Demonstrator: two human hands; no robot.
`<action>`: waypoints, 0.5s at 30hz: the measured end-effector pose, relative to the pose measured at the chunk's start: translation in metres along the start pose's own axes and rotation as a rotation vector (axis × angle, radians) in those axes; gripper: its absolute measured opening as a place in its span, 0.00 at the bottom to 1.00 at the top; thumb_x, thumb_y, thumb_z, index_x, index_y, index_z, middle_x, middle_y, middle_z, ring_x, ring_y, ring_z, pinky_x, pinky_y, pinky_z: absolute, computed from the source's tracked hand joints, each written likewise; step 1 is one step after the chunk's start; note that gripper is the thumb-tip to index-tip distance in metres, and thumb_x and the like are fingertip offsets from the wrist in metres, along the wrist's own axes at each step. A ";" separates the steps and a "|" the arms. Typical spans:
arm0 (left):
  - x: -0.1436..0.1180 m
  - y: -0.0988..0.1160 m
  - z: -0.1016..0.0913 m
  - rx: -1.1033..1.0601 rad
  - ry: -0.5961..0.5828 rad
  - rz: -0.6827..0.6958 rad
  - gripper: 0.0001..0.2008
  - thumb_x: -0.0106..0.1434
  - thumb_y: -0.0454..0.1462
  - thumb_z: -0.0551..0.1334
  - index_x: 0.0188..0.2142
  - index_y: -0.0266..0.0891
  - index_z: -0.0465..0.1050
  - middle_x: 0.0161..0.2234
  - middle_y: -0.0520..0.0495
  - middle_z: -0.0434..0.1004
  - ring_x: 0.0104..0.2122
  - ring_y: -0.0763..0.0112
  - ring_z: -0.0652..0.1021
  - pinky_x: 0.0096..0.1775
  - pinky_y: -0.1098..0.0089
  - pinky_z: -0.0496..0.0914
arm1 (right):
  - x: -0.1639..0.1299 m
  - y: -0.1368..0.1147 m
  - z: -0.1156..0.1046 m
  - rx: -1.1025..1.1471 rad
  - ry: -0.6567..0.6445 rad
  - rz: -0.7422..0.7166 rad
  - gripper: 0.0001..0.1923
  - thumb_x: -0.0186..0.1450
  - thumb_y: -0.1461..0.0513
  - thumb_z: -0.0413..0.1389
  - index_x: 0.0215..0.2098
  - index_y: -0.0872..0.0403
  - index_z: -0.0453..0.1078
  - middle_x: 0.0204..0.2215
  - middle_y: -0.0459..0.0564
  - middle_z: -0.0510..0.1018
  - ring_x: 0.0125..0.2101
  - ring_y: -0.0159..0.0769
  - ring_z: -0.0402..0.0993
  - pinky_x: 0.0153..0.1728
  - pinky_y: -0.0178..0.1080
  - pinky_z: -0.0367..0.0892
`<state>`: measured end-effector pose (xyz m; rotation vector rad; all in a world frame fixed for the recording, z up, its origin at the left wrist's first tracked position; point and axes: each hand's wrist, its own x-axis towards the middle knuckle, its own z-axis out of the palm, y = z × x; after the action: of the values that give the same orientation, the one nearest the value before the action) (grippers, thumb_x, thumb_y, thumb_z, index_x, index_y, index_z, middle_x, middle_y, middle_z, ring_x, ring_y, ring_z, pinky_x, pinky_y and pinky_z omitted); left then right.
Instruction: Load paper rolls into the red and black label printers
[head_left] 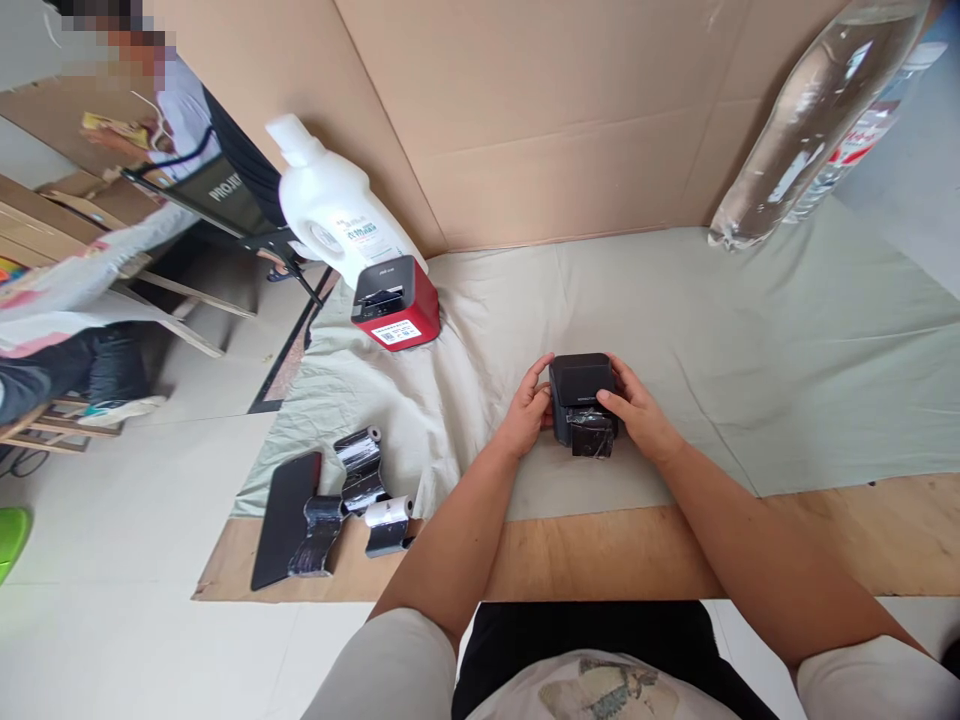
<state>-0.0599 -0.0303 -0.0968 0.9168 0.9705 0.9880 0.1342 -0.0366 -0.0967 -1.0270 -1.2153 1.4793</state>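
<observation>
A small black receipt printer [581, 378] sits on the cloth in front of me, gripped from both sides. My left hand [529, 408] is closed round its left side, with the fingertips partly hidden. On the right side, my right hand [636, 410] holds it with the thumb on the top lid near the front edge. A strip of shiny black paper [592, 436] hangs from the printer's front. To the left lie two small paper rolls, an upper roll [360, 462] and a lower roll [388, 522], both with glossy black paper.
A red and black printer [397, 303] stands before a white detergent bottle [345, 205]. A dark phone [286, 520] lies at the table's left edge. Cardboard [555, 120] walls the back; a large water-filled bottle [817, 120] leans at right. Another person [184, 110] is beyond, left.
</observation>
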 end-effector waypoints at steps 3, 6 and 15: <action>0.000 0.000 0.001 0.009 0.007 0.006 0.35 0.62 0.44 0.62 0.67 0.51 0.55 0.29 0.57 0.71 0.23 0.79 0.68 0.29 0.76 0.69 | 0.001 0.000 -0.005 -0.041 -0.060 -0.020 0.49 0.58 0.52 0.63 0.71 0.47 0.46 0.68 0.55 0.60 0.66 0.50 0.57 0.65 0.54 0.57; 0.001 0.000 0.000 0.006 0.004 -0.005 0.36 0.61 0.43 0.63 0.67 0.51 0.54 0.31 0.56 0.71 0.24 0.78 0.69 0.28 0.75 0.69 | 0.001 0.002 -0.004 -0.070 -0.050 -0.036 0.47 0.59 0.52 0.61 0.71 0.46 0.47 0.68 0.54 0.60 0.66 0.49 0.58 0.65 0.55 0.57; 0.002 -0.002 -0.006 0.091 -0.123 -0.034 0.34 0.58 0.43 0.64 0.63 0.45 0.61 0.29 0.55 0.71 0.24 0.78 0.69 0.28 0.76 0.65 | 0.008 0.010 -0.012 -0.152 0.283 -0.097 0.26 0.63 0.37 0.52 0.37 0.49 0.68 0.35 0.50 0.77 0.38 0.40 0.73 0.42 0.45 0.70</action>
<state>-0.0641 -0.0279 -0.1007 1.0218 0.9300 0.8545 0.1430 -0.0267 -0.1088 -1.2160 -1.1672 1.1369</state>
